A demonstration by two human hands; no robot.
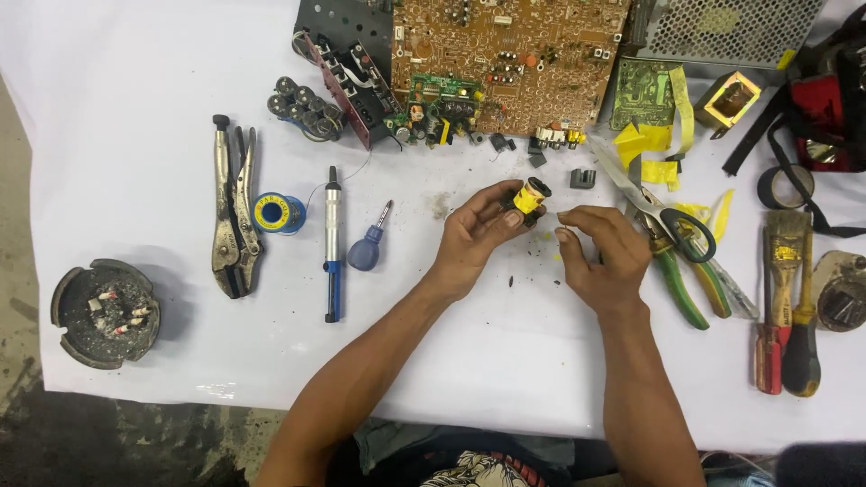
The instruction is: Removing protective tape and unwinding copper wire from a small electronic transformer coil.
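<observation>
**Small yellow-taped transformer held over the white table**

Nearest the camera, two bare forearms rise from the bottom edge over the white tablecloth (541, 361). The left hand (474, 236) grips a small transformer (529, 200) wrapped in yellow tape, fingers curled around its black body. The right hand (600, 252) sits just right of the transformer, apart from it, thumb and forefinger pinched together; whether they pinch anything cannot be told.

Left of the transformer lie a blue-handled screwdriver (367, 248), a desoldering pump (333, 243), a solder spool (273, 213) and locking pliers (234, 221); an ashtray (104, 313) sits far left. Right of the transformer lie scissors (654, 206), green-handled pliers (677, 275), a paintbrush (786, 252) and red-handled screwdrivers (783, 347).

Beyond the transformer, a brown circuit board (505, 54) spans the far edge, with yellow tape scraps (654, 149) to its right.
</observation>
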